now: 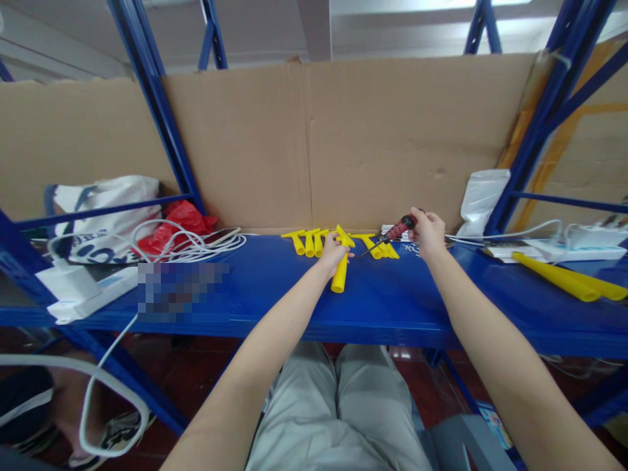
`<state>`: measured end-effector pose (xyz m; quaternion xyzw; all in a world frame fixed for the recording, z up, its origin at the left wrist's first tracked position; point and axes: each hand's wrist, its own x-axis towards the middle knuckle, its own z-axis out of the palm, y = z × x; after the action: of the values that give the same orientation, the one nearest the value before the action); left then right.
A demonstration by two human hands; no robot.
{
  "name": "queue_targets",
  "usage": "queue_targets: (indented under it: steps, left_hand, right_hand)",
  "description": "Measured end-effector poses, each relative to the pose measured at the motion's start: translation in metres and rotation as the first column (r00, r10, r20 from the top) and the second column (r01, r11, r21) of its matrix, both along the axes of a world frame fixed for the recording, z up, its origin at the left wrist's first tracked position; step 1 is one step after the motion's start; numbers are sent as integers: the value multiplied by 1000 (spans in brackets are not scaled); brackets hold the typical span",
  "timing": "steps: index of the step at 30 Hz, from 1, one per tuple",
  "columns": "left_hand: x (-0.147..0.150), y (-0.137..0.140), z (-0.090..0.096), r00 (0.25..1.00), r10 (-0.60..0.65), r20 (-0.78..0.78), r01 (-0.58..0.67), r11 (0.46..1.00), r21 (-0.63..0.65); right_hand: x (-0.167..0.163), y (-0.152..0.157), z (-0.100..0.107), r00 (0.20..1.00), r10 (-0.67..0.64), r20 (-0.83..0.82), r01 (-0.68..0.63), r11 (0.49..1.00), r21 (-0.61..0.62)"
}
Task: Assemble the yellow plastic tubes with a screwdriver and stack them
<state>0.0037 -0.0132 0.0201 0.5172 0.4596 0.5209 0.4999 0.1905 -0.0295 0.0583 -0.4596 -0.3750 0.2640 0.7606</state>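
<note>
Yellow pieces at left [309, 246]: three, T-shaped, lying side by side near the back of the blue shelf [260, 281]; whether they are finished or waiting, I cannot tell.
Held yellow piece [338, 280]: the one in work, apparently midway; its tube points toward the person, and nothing shows it as complete.
Yellow pieces at right [377, 254]: several, overlapping, just past the held one; nobody's fingers are on them, and their count and stage are unclear. Either this group or the left one may be the finished lot, but the two look alike from here.
Long yellow pieces [564, 279]: two at the far right, well apart from both hands; no sign of work on them.
Left hand [334, 252]: fingers closed around the held yellow piece, between the left and right groups.
Screwdriver [396, 230]: slanting down and leftward, its tip just beside the left fingers; contact with the piece cannot be made out.
Right hand [428, 233]: wrapped on the screwdriver's handle, to the right of the held piece and apart from the left hand.
Small pale bits [411, 249]: scattered near the right hand, too small to identify.
</note>
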Motion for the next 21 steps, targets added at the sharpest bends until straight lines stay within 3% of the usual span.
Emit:
queue_targets:
  steps: [4, 7, 10, 15, 21]
  left_hand:
    - [-1, 4, -1, 1000, 22, 4, -22, 1000, 22]
    - [-1, 10, -3, 999, 43, 0, -43, 999, 33]
    - [-2, 16, -5, 999, 43, -14, -42, 996, 73]
    - [-3, 18, -9, 984, 79, -157, -64, 993, 103]
    - [-3, 23, -17, 947, 165, -277, -102, 968, 229]
  right_hand:
    - [-1, 2, -6, 996, 51, 69, -44, 995, -94]
    - [-1, 3, -10, 979, 155, 132, -121, 965, -233]
    - [-3, 2, -11, 935, 294, 199, -182, 878, -443]
    - [-8, 1, -14, 833, 495, 247, -187, 673, -716]
    - [-11, 5, -25, 758, 581, 296, -130, 579, -805]
